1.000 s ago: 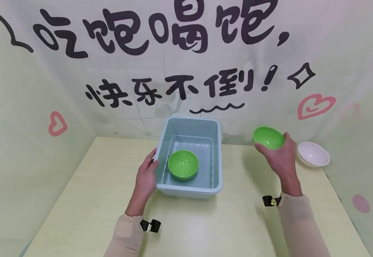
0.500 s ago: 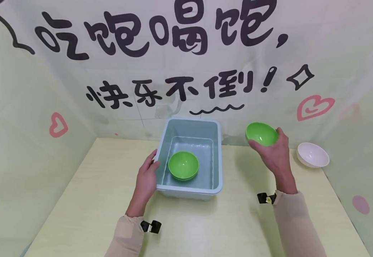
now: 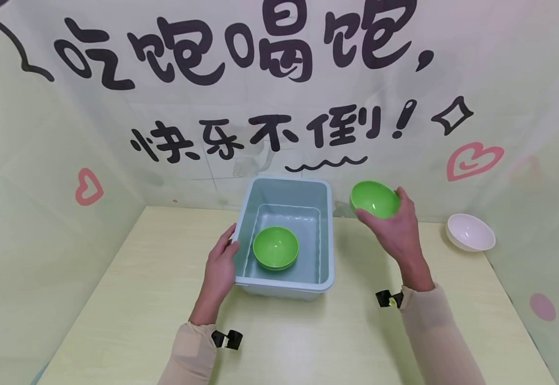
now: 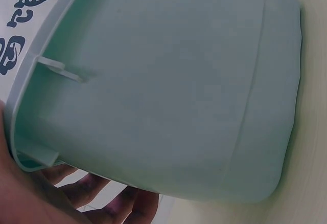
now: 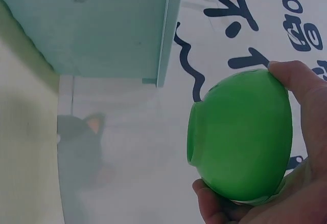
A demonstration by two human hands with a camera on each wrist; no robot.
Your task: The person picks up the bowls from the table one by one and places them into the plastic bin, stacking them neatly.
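Since the earlier frame the green bowl (image 3: 374, 199) has moved left with your right hand (image 3: 397, 230), nearer the blue tub (image 3: 284, 285); your left hand (image 3: 220, 267) keeps its place. Bowl now: in the air by the back edge of the surface (image 3: 279, 347), just right of the tub, tilted, mouth toward you. Right hand clamped on it, thumb at the near side, fingers round the right; foot ring bare in the right wrist view. Left hand clamped on the tub's left rim, toward its front left corner.

Handling, by judgement: bowl looks like moulded plastic, so light, stiff, unlikely to break. Glossy wall, probably slick. Best hold is the one you have, digits opposed across the rim; pinched low, the curved flank could slide. Tub looks light too, walls maybe flexing; brace at the rim, not mid-wall. Inside it, a green bowl stack (image 3: 275, 247), seemingly nested; take hold at the upper rim. White bowl (image 3: 471, 232) sits near the surface's back right corner, likely to handle alike.
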